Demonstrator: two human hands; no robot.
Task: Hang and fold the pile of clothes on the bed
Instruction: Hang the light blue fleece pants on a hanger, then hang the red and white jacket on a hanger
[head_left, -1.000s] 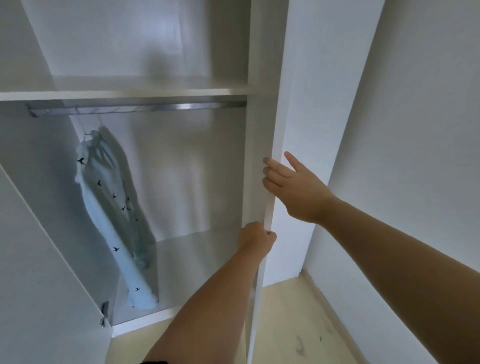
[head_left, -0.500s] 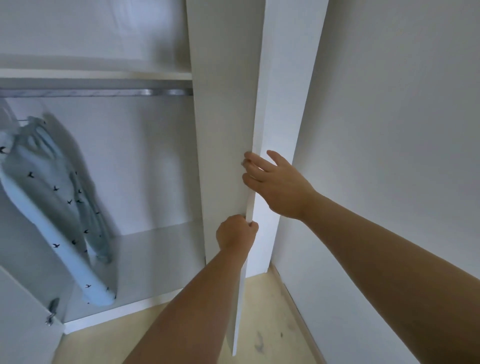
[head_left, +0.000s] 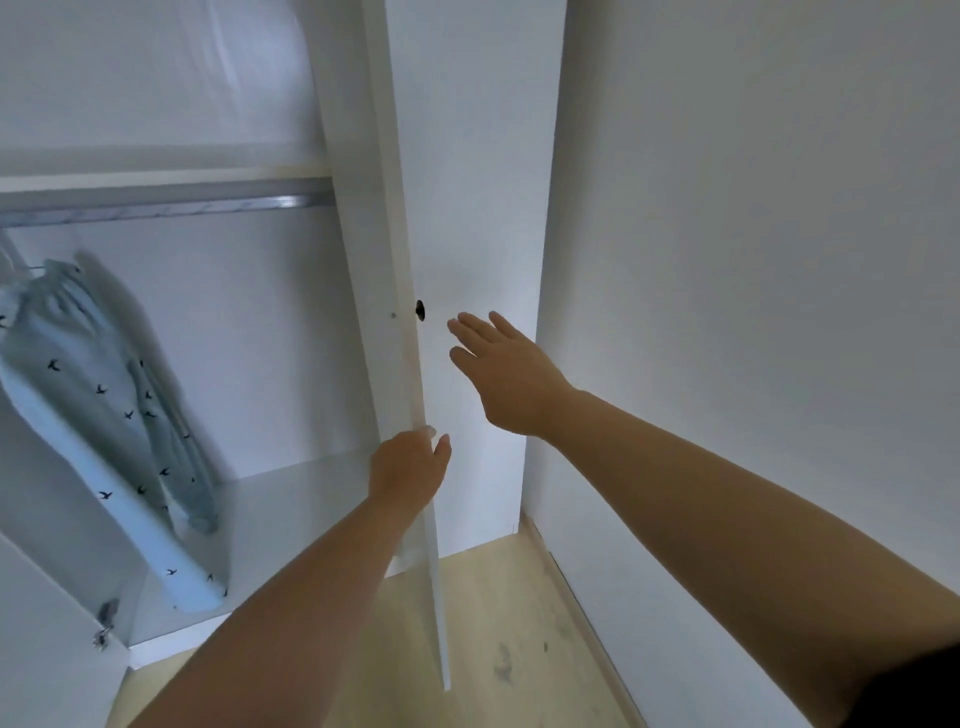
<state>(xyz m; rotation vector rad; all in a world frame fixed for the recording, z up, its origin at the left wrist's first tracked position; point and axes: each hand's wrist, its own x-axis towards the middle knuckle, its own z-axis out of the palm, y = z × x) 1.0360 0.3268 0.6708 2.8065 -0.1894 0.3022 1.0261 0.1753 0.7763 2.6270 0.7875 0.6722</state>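
A pale blue garment (head_left: 78, 415) printed with small black birds hangs from the metal rail (head_left: 156, 207) at the left of the open white wardrobe. The wardrobe's right door (head_left: 478, 208) stands partly open, with a small black knob (head_left: 420, 310) on its outer face. My left hand (head_left: 410, 470) grips the door's free edge below the knob, fingers curled round it. My right hand (head_left: 501, 371) is spread with straight fingers at the door's outer face, just right of the knob; I cannot tell whether it touches the panel.
A white wall (head_left: 753, 312) runs close along the right. The wardrobe's left door (head_left: 41, 660) stands open at the lower left, a hinge (head_left: 106, 621) on it. A shelf (head_left: 156, 176) sits above the rail. Pale wooden floor (head_left: 493, 649) lies below.
The right door has swung round, so its outer face and knob now show. My right hand has let go of the door's edge and spread flat at the face. My left hand still holds the edge.
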